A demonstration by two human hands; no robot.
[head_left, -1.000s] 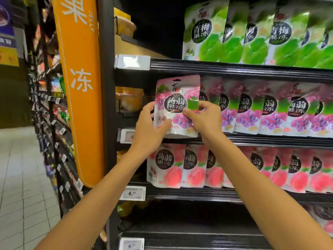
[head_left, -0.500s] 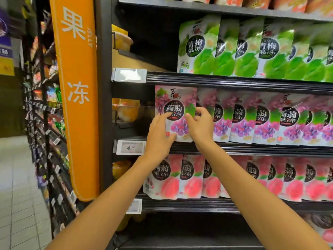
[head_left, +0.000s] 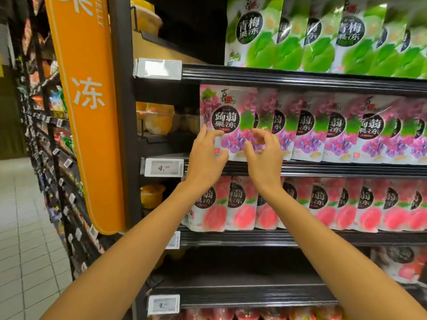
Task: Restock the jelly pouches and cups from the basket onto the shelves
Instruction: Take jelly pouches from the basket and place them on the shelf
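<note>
grape pouch (head_left: 227, 121) just beyond the left hand (head_left: 205, 158), glossy plastic film, faintly creased, shelf rail (head_left: 335, 170) beneath that hand, dark, ribbed, slight sheen, price tag (head_left: 163, 167) to its left, smooth white plastic frame, cups (head_left: 159, 121) above the tag, clear glossy plastic

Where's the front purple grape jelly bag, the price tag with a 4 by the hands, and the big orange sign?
Front grape jelly bag (head_left: 226, 121): head view, on its round black label.
Price tag (head_left: 163, 167): head view, its white face.
Orange sign (head_left: 92, 139): head view, plain orange below the white character.
</note>
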